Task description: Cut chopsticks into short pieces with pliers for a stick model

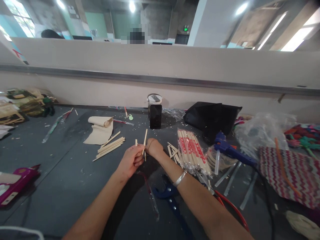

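Note:
Near the table's middle my left hand (pixel 131 159) is closed, pinching a slim wooden stick (pixel 146 135) that stands almost upright. A short pale stick end (pixel 136 142) also pokes up above its fingers. My right hand (pixel 154 148), wearing a silver bangle on the wrist, curls against the same upright stick from the right. Its fingertips are mostly hidden. Loose wooden sticks (pixel 110 148) lie to the left of my hands. Shorter sticks (pixel 174 152) and a plastic-wrapped bundle of chopsticks (pixel 192 150) with red print lie on the right.
A black phone (pixel 155 116) leans upright ahead. On the right are a blue glue gun (pixel 231 151) with its cord, clear glue sticks (pixel 232 180) and a woven zigzag cloth (pixel 287 173). A blue tool (pixel 172 196) lies under my right forearm. A magenta device (pixel 18 185) sits left.

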`<state>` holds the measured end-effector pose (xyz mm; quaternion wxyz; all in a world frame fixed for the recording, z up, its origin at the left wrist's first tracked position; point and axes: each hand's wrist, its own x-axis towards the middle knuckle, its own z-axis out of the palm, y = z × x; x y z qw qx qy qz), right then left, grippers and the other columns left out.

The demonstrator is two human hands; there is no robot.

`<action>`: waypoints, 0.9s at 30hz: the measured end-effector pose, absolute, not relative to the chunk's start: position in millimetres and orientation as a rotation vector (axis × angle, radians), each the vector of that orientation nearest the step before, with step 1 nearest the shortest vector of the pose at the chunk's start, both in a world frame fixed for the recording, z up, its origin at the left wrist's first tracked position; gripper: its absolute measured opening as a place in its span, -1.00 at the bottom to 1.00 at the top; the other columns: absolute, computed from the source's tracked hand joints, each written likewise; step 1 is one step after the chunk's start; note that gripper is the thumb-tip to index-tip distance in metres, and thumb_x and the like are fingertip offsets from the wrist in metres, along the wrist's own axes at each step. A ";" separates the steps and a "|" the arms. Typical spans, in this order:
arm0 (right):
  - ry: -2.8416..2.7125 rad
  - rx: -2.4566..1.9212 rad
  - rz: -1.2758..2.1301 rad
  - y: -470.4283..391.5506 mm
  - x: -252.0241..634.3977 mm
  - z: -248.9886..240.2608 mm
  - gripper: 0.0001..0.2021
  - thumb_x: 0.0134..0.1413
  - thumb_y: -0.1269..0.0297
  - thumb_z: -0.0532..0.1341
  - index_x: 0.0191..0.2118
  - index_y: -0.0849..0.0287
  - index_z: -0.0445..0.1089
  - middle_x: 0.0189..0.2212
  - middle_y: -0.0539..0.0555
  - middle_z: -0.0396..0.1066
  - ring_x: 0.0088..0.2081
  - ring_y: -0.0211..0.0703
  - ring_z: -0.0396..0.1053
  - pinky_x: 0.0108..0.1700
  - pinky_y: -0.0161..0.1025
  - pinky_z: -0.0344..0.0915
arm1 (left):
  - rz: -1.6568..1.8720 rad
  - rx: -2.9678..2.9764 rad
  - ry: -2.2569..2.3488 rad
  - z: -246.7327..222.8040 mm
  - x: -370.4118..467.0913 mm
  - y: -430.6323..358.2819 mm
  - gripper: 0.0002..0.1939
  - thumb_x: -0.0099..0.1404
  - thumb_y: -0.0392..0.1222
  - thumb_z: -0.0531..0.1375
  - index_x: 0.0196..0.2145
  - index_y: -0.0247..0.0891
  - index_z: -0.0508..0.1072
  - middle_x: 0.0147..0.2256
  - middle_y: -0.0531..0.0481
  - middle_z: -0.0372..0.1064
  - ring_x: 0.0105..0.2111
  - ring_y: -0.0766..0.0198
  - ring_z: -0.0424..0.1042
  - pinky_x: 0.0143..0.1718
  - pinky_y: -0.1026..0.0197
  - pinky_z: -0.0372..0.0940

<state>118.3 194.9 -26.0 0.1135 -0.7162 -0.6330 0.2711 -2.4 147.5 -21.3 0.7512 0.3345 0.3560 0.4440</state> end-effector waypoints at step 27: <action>-1.179 -1.104 1.485 146.6 158.1 -15.5 -0.80 -0.11 0.18 0.25 -0.47 0.21 0.30 -0.70 -0.15 0.25 -0.74 -0.45 0.12 -0.80 -0.51 -0.06 | 0.744 0.917 0.797 -23.1 7.1 138.9 -0.84 0.12 -0.18 0.21 -0.51 -0.29 0.30 -0.72 0.27 -0.14 -0.74 0.55 -0.22 -0.74 0.41 -0.28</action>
